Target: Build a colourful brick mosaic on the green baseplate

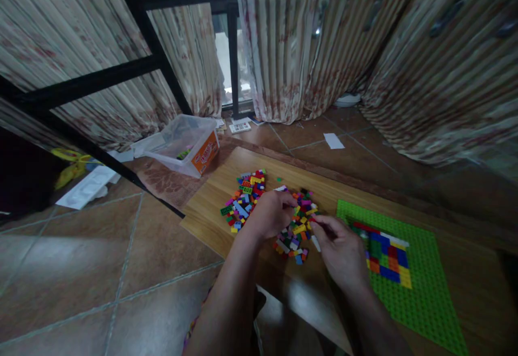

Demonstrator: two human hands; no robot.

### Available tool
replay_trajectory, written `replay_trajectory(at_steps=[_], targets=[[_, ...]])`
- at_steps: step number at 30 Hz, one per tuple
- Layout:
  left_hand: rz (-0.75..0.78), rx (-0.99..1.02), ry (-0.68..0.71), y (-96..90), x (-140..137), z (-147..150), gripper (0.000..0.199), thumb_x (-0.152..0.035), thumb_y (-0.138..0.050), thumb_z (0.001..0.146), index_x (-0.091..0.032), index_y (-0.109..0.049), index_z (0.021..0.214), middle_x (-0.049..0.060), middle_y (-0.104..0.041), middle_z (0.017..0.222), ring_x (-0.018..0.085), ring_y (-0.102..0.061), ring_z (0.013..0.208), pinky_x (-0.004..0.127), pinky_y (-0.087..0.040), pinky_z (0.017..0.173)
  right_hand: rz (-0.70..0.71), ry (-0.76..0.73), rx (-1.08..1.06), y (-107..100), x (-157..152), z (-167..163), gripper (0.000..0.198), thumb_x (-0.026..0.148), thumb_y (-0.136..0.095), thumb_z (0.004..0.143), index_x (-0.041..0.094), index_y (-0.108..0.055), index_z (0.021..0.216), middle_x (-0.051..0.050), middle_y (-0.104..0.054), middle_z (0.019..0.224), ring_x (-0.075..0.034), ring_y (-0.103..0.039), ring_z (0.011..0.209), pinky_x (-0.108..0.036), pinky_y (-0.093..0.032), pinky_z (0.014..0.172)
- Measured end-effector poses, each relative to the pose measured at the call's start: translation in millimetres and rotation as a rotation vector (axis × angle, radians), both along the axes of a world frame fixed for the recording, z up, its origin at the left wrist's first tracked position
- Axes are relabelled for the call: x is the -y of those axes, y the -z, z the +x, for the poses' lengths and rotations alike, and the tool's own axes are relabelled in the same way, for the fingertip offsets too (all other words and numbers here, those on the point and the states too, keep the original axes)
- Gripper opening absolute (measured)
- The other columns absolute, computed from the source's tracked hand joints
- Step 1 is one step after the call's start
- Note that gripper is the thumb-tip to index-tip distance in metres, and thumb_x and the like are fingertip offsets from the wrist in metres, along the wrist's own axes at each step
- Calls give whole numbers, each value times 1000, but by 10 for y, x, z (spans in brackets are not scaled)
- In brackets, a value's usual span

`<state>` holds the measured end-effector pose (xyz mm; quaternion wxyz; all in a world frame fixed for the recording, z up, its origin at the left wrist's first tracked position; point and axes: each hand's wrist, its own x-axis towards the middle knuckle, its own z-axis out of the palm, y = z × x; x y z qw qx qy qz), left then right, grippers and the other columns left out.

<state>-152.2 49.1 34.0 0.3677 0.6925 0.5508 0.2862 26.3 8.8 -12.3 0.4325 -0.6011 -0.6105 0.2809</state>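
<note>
Now left hand (270, 214) and right hand (343, 251) at bricks (242, 209), grips unclear; orange label (206, 153) illegible.

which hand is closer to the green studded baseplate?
The right hand: in this view it covers part of the green studded baseplate's left edge, whereas the left hand is farther off, at the loose toy bricks.
</note>
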Motion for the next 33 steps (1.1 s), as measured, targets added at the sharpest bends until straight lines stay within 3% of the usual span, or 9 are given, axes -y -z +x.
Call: replay_trajectory(at_steps=[4,8,11,13,15,18,23,33], targets=[[11,-91,-28,-15,1,-62,24,-9,-57,72,-17,-78,80,4,-76,81,18,-66,75,24,-48,71,43,-60,43,31,-11,9,25,42,-63,85,22,-73,95,-8,-74,97,-24,-69,89,-37,-54,79],[30,-86,-66,-63,-29,-173,20,-13,-58,73,-16,-78,77,3,-73,71,18,-64,67,25,-47,67,83,-96,34,15,-10,-5,22,39,-59,89,22,-73,92,-7,-73,96,-22,-69,90,-36,-54,79],[84,-159,-323,-101,-138,-357,27,-14,-54,77,-14,-78,88,7,-74,75,21,-66,70,29,-48,70,116,-71,36,-27,6,-14,23,37,-56,91,22,-73,92,-7,-73,94,-21,-68,87,-35,-54,78],[121,-251,-564,-98,-257,-506,37,-11,-50,78,-13,-75,106,13,-75,94,25,-68,83,33,-50,78,129,-54,31,-53,19,-15,22,36,-55,91,23,-73,93,-6,-73,94,-21,-68,87,-36,-54,78],[143,-355,-677,-62,-388,-631,48,-7,-49,75,-12,-70,118,16,-72,113,27,-67,99,35,-48,88,138,-55,14,-73,33,-14,21,35,-56,91,23,-73,93,-6,-73,94,-21,-68,88,-36,-54,79],[52,-470,-647,36,-545,-711,51,-6,-51,72,-12,-70,120,18,-71,117,30,-64,110,37,-46,95,153,-73,-19,-106,51,-17,18,33,-57,91,24,-73,92,-6,-73,94,-21,-69,89,-36,-54,80],[-76,-509,-566,151,-640,-680,46,-13,-55,71,-16,-73,114,15,-74,110,29,-66,106,34,-48,87,163,-70,-44,-190,59,-21,17,29,-57,91,25,-73,92,-4,-73,92,-20,-69,86,-33,-54,76],[-52,-583,-544,18,-634,-739,40,-17,-56,74,-16,-75,109,15,-75,105,32,-68,101,36,-51,83,173,-104,-86,-255,55,-30,17,24,-54,94,24,-71,91,-5,-72,91,-18,-67,85,-30,-52,75]])
